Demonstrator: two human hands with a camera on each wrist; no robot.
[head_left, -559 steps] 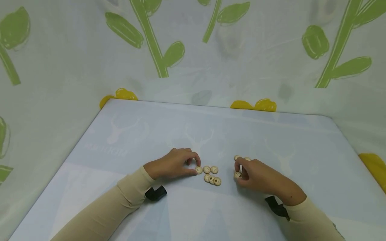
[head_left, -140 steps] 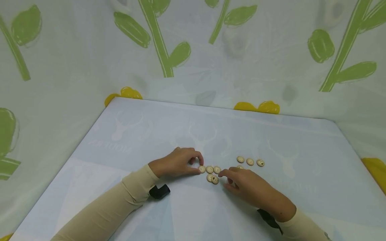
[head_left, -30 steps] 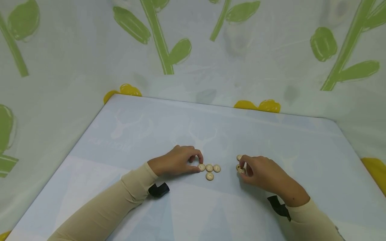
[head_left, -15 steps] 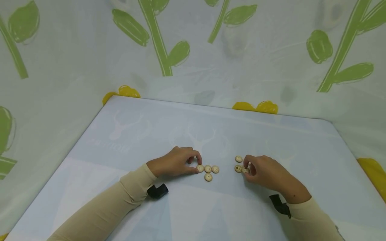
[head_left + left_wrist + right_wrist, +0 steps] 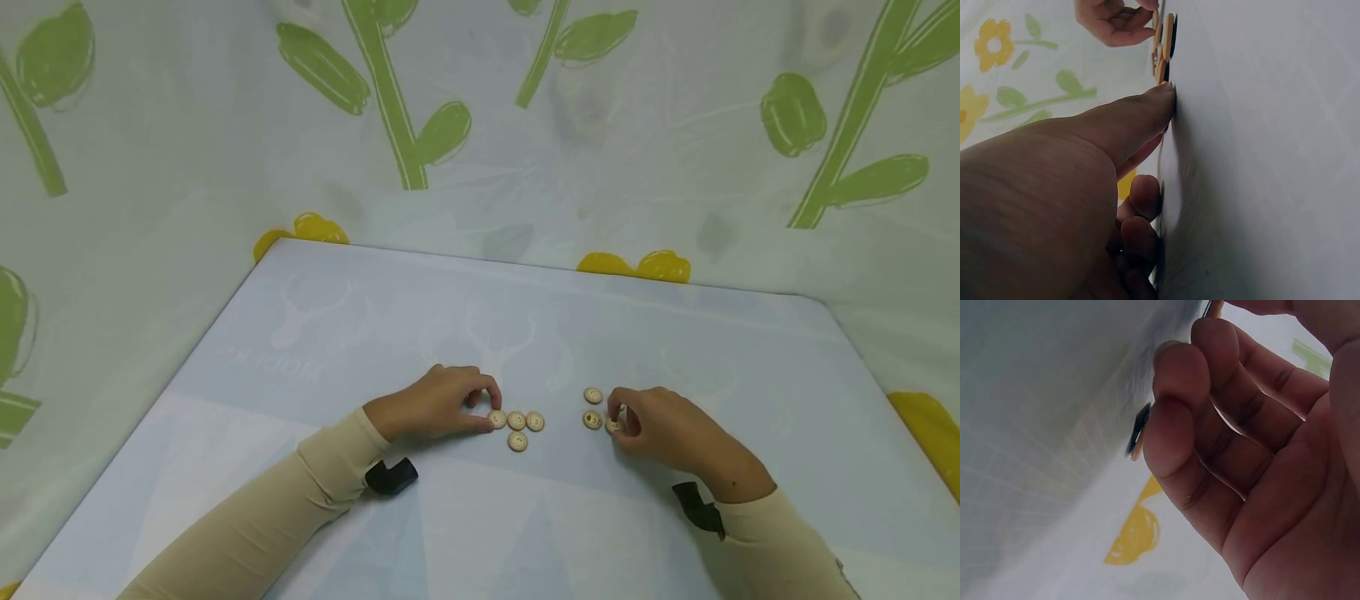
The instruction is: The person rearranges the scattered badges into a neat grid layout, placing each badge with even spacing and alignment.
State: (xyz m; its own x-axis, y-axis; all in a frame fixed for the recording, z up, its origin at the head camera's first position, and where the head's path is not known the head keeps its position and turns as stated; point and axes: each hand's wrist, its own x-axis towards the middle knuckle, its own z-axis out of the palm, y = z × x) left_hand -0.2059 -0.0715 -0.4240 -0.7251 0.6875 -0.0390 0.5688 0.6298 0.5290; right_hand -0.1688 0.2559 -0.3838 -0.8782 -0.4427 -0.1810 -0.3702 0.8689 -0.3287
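Note:
Small round wooden buttons lie on the pale blue-and-white tabletop in two groups. My left hand (image 5: 438, 402) holds the leftmost button (image 5: 497, 419) between thumb and index finger. Right of it in the row are a second button (image 5: 516, 420) and a third button (image 5: 535, 422), with another button (image 5: 517, 442) just in front. My right hand (image 5: 666, 429) pinches a button (image 5: 615, 426) at the table surface. Beside that one sit a button with a dark spot (image 5: 592, 420) and, behind it, a plain button (image 5: 593, 396). Anything under the right hand is hidden.
The tabletop (image 5: 360, 317) has faint printed deer heads. A white curtain (image 5: 487, 142) with green leaf prints and yellow flowers hangs along its back and sides. Black wrist straps (image 5: 392, 477) show at both beige sleeves (image 5: 300, 492).
Over the last second my right hand has slid a button right, away from the dark-spotted one. Since 4.7 s ago, the left group has lost the spotted button. My left hand stays put.

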